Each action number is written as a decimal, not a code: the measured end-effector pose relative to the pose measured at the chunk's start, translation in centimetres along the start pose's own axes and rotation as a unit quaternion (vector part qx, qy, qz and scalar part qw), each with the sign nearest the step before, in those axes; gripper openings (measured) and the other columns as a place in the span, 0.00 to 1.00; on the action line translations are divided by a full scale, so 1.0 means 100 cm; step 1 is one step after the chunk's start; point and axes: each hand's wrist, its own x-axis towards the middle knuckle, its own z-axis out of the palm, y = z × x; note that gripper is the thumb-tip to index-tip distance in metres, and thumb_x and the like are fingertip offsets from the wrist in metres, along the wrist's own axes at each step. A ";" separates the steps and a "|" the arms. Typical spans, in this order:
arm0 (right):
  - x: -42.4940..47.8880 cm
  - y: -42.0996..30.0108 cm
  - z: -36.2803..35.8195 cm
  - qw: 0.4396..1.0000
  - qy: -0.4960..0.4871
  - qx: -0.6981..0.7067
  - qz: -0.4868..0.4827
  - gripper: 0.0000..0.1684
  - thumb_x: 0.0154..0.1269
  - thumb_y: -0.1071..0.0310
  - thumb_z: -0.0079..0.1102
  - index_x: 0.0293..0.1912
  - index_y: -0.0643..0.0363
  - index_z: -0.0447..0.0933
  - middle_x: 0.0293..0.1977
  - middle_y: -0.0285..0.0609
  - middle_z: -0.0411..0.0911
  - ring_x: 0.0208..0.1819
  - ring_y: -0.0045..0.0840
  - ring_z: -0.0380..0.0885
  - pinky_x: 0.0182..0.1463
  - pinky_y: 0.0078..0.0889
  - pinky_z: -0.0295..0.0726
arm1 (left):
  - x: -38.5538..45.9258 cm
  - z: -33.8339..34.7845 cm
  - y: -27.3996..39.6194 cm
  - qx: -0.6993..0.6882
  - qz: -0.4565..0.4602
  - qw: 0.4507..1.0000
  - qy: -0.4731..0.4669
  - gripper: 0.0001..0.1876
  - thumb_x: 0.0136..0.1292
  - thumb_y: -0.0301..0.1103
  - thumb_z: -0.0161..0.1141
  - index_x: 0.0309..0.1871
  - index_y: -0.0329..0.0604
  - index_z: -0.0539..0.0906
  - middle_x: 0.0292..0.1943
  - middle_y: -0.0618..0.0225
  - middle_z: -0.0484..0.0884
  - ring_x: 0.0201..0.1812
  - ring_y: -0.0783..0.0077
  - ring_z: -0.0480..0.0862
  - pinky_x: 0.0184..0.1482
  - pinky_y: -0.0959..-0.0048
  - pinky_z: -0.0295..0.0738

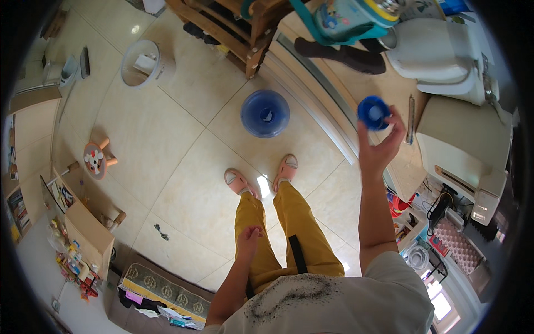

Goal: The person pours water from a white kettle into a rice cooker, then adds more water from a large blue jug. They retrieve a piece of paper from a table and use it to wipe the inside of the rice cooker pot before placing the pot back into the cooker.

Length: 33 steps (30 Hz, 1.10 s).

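Note:
At the right, my right hand [383, 148] is raised with a round blue plastic cap [374, 112] between thumb and fingers, over the edge of a light wooden countertop [402, 160]. My left hand [250, 236] hangs in front of my left thigh, its fingers curled; whether anything is inside cannot be seen. A blue translucent water bottle [273, 100], seen from above, stands on the tiled floor beyond my feet. A dark shoe insole [340, 55] and a slim, long object [411, 119] lie on the countertop.
A white bucket [157, 69] and a small stool with a dog face [95, 160] stand to the left. A wooden rack [250, 39] is ahead. White appliances [434, 54] and a child's water bottle [346, 18] occupy the countertop. A patterned bench [162, 288] lies lower left.

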 end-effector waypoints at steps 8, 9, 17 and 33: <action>0.030 -0.011 0.002 0.986 -0.022 -0.165 -0.016 0.42 0.49 0.69 0.70 0.62 0.66 0.61 0.57 0.55 0.67 0.63 0.46 0.62 0.67 0.42 0.57 | -0.003 0.000 -0.001 -0.027 0.030 0.998 -0.038 0.08 0.69 0.28 0.52 0.44 0.35 0.78 0.39 0.66 0.82 0.38 0.75 0.80 0.45 0.75 0.75; 0.021 -0.024 0.001 0.994 0.013 -0.102 -0.041 0.42 0.49 0.70 0.69 0.62 0.66 0.61 0.57 0.55 0.66 0.63 0.46 0.62 0.67 0.42 0.58 | -0.003 -0.001 -0.003 -0.018 0.025 0.999 -0.027 0.08 0.69 0.29 0.52 0.44 0.35 0.78 0.39 0.66 0.82 0.38 0.75 0.80 0.45 0.75 0.76; -0.151 0.037 0.189 0.844 -0.422 -0.217 -0.251 0.43 0.56 0.69 0.60 0.70 0.43 0.56 0.69 0.47 0.53 0.67 0.44 0.57 0.67 0.48 0.60 | 0.028 -0.008 -0.033 -0.091 0.004 0.996 -0.013 0.08 0.68 0.26 0.51 0.45 0.34 0.78 0.38 0.65 0.81 0.41 0.74 0.81 0.46 0.74 0.78; -0.143 0.054 0.272 0.756 -0.598 -0.248 -0.097 0.27 0.42 0.67 0.72 0.46 0.51 0.75 0.45 0.42 0.73 0.48 0.40 0.75 0.49 0.39 0.79 | 0.149 0.015 -0.101 -0.014 0.097 0.994 0.058 0.11 0.64 0.36 0.57 0.38 0.36 0.80 0.27 0.59 0.83 0.30 0.65 0.84 0.35 0.70 0.77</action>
